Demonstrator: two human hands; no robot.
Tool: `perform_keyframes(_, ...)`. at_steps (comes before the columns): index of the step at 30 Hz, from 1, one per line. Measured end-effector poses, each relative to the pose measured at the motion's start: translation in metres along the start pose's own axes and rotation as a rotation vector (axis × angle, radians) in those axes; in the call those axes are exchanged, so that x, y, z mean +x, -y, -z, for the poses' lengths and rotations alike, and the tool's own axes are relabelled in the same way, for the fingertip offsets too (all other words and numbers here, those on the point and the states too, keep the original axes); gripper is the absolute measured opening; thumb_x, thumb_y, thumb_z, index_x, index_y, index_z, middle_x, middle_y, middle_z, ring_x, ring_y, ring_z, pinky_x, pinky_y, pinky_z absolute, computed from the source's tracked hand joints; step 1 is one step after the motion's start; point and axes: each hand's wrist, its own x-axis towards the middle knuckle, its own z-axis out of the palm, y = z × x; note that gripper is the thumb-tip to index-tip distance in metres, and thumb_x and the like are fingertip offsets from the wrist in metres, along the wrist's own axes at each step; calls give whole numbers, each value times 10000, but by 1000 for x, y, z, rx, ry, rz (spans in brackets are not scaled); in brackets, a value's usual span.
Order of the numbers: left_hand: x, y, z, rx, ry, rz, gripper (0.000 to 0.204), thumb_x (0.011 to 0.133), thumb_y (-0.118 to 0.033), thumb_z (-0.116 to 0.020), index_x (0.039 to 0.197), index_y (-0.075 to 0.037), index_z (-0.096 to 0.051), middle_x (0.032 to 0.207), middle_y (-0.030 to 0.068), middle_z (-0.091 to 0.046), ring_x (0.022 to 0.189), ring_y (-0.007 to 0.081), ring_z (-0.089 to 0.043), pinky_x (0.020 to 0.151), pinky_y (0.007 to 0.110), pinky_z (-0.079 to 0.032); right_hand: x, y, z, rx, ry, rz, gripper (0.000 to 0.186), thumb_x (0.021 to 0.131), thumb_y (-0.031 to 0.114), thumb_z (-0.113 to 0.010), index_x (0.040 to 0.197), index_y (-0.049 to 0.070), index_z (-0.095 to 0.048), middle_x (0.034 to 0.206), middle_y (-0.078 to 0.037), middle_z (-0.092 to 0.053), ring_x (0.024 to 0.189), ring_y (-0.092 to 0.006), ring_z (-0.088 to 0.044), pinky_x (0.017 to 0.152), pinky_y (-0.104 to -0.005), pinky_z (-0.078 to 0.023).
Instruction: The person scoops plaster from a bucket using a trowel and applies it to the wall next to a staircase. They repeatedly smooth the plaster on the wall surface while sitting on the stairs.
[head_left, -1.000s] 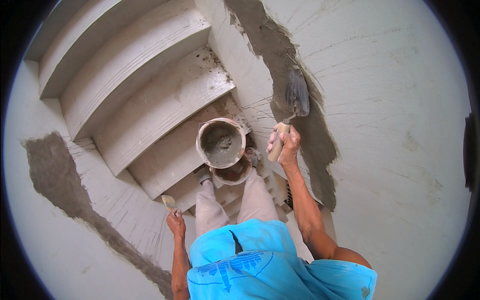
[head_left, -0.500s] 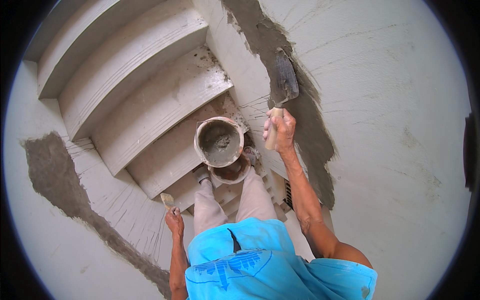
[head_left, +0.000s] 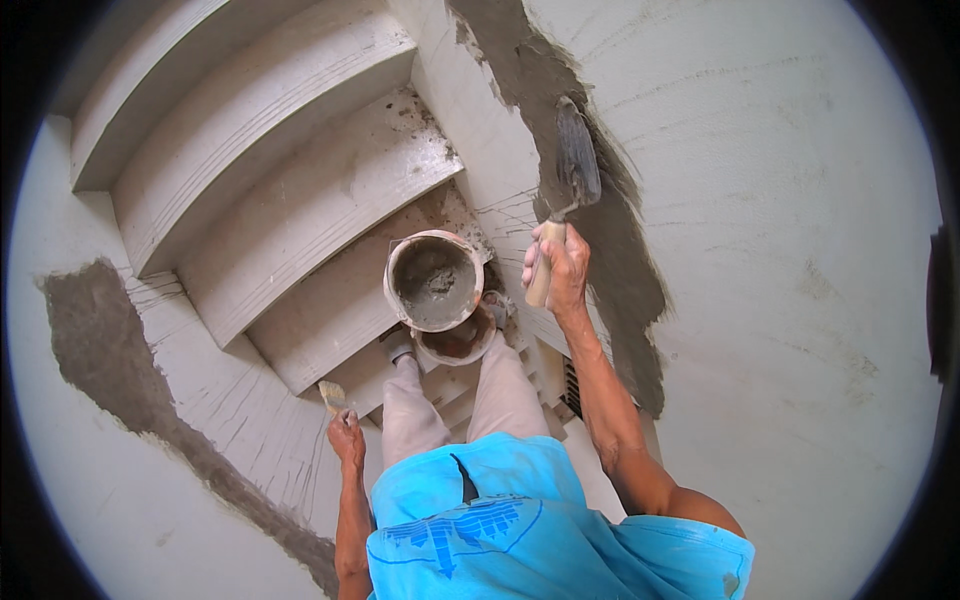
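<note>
My right hand [head_left: 562, 268] is closed around the wooden handle of a trowel [head_left: 577, 160]. Its metal blade lies against a band of wet grey mortar [head_left: 630, 290] on the right wall, smeared with the same mix. Lower on the left, my left hand [head_left: 346, 438] grips a paintbrush [head_left: 332, 396] with pale bristles, held away from the left wall. Between the two hands, a bucket [head_left: 390, 272] of grey mortar stands by my feet. A second container [head_left: 470, 352] shows partly beneath it, with some brownish matter inside.
Curved stair steps [head_left: 330, 215] rise to the upper left, and narrower steps go down behind my legs. Another mortar band [head_left: 110, 340] runs along the left wall [head_left: 90, 450]. A dark slatted grille [head_left: 572, 388] sits low beside my right forearm.
The trowel blade has turned slightly more upright against the mortar, my right hand shifting a little with it. The left hand keeps hold of the brush, and the whole view has drifted slightly.
</note>
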Motion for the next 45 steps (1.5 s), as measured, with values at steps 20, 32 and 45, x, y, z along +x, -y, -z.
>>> perform_keyframes(20,-1,3,-1,23,-14,19,350,915,-277,-588,970,43,-719,885,266,-700,847,422,-679,796,477,-513,9,-9,4,-132,-54,-6,214,880,172,-539,1004,-1,-556,675,-81,-586,465,-143,-552,411,-302,-466)
perform_keyframes(32,-7,2,-3,8,4,24,377,932,-295,-605,997,60,-714,881,243,-714,853,357,-701,794,440,-520,-5,-13,1,-144,-26,57,205,858,139,-527,984,-20,-559,646,-87,-582,462,-143,-554,416,-290,-466)
perform_keyframes(45,-7,3,-1,11,-30,38,398,924,-326,-590,979,48,-716,845,267,-694,830,416,-684,774,478,-511,-11,-23,4,0,-41,42,235,876,179,-516,1017,-7,-541,676,-97,-582,474,-160,-551,416,-318,-478)
